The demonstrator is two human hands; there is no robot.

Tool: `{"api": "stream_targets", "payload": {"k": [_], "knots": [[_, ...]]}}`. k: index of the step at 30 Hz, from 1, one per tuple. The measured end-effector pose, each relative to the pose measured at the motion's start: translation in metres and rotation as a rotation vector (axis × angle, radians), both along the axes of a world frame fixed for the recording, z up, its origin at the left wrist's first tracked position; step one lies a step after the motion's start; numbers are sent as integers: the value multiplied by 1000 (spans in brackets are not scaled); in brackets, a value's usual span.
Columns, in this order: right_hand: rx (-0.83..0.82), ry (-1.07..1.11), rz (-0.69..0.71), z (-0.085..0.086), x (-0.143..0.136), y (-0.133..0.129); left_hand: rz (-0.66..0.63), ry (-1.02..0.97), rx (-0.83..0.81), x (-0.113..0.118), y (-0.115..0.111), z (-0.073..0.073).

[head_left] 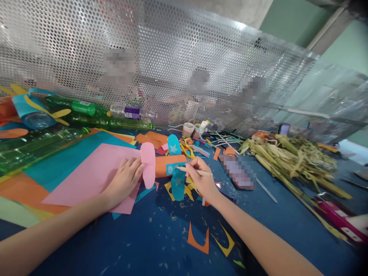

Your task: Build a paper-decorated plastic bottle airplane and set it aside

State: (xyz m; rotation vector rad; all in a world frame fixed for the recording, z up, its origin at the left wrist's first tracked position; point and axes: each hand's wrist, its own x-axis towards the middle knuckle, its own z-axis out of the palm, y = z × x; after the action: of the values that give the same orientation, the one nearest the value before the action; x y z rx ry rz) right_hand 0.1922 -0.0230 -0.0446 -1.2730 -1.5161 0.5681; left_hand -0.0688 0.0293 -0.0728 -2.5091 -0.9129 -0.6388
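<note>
The left hand (125,179) touches a pink rounded paper strip (148,165), fingers bent; with its thumb hidden, I cannot tell any grip. Rightward, an orange paper tube (161,166) with blue paper wings (178,186) apparently rests on the dark-blue counter (138,245); the right hand (202,178) pinches a partly covered whitish pen (181,168).

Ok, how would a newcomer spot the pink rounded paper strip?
On the blue table, find the left hand over the large pink sheet. Beside that hand, at the left end of the orange piece, is the pink strip. Rounded ends set it apart from that straight-edged sheet.
</note>
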Motion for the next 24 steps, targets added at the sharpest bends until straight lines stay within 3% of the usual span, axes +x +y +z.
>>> {"api": "stream_targets", "payload": {"k": [6,13,24], "knots": [[-24,41,43,-3,1,1,1,9,-3,0,1,-2],[-4,2,-11,0,0,0,24,46,47,-1,1,-2],[-33,19,34,-2,0,0,-8,-51,-81,0,0,0]]}}
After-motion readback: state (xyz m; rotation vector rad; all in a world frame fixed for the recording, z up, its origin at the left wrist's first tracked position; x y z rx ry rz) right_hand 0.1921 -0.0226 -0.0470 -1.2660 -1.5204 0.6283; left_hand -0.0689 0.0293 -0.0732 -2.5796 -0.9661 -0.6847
